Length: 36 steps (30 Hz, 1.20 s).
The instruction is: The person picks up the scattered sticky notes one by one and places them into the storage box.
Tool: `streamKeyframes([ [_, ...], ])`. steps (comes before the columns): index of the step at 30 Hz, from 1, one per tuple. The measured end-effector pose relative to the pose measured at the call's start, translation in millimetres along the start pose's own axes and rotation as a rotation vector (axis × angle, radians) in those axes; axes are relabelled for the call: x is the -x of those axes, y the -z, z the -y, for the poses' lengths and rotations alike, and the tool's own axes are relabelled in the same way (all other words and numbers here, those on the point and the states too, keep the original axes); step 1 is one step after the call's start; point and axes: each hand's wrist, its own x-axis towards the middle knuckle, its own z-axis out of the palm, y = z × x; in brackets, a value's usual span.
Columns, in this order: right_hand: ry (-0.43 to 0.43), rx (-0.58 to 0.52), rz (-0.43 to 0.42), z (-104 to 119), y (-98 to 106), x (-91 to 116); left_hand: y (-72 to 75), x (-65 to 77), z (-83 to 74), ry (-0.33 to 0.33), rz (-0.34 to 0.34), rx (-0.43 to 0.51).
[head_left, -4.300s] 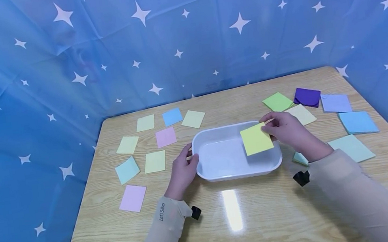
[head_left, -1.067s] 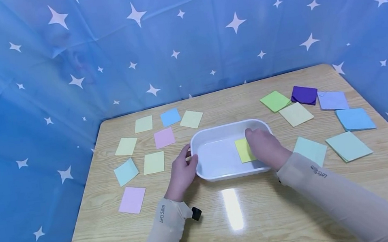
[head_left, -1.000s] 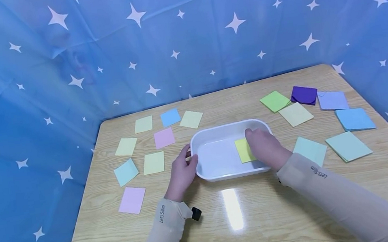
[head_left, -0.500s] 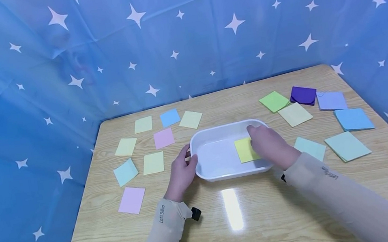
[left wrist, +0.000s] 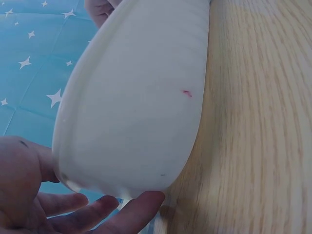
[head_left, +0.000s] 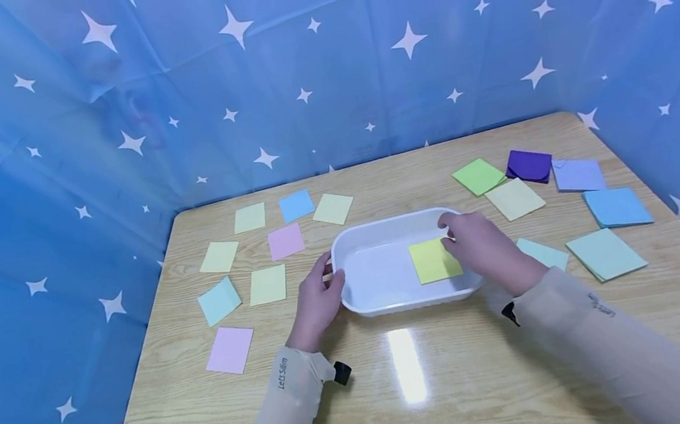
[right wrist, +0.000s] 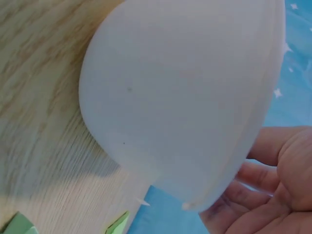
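A white plastic tub [head_left: 377, 275] stands on the wooden table. At its left end my left hand [head_left: 316, 308] grips the rim, thumb at the near side and fingers round the outside. The left wrist view shows these fingers [left wrist: 134, 214] against the outer wall [left wrist: 131, 112]. A yellow sticky note [head_left: 435, 261] lies on the tub's floor toward the right. My right hand [head_left: 487, 250] hovers over the right rim, its loosely bent fingers beside the note's right edge. In the right wrist view, the tub wall [right wrist: 180, 97] hides some of its fingertips.
Single notes, such as a pink one [head_left: 286, 241] and a lilac one [head_left: 230, 350], are spread at left. On the right lie thicker square pads: green [head_left: 479, 176], dark purple [head_left: 530, 166], blue [head_left: 618, 207] and mint [head_left: 606, 253]. A blue star-printed curtain [head_left: 320, 64] hangs behind.
My right hand first held the yellow note above the tub, then lowered it inside. Now the note lies there, and the hand has drawn back rightward. My left hand has stayed on the tub.
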Motion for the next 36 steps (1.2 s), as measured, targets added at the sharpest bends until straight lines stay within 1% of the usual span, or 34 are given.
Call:
streamKeyframes([
  [6,-0.014,-0.054,-0.012,-3,4,4,0.1,0.5,0.1,0.0,-0.001,0.002],
  [14,-0.003,-0.063,-0.057,-11,12,8,-0.8,-0.8,1.4,-0.006,-0.004,-0.006],
  [20,0.0,-0.081,-0.055,-17,19,13,-0.7,0.0,0.4,0.005,-0.008,-0.008],
  [27,-0.057,-0.07,-0.022,-26,22,14,0.3,0.9,0.5,-0.003,-0.008,-0.009],
  [36,-0.094,-0.039,-0.006,-39,24,15,0.4,0.5,0.6,0.001,-0.011,-0.001],
])
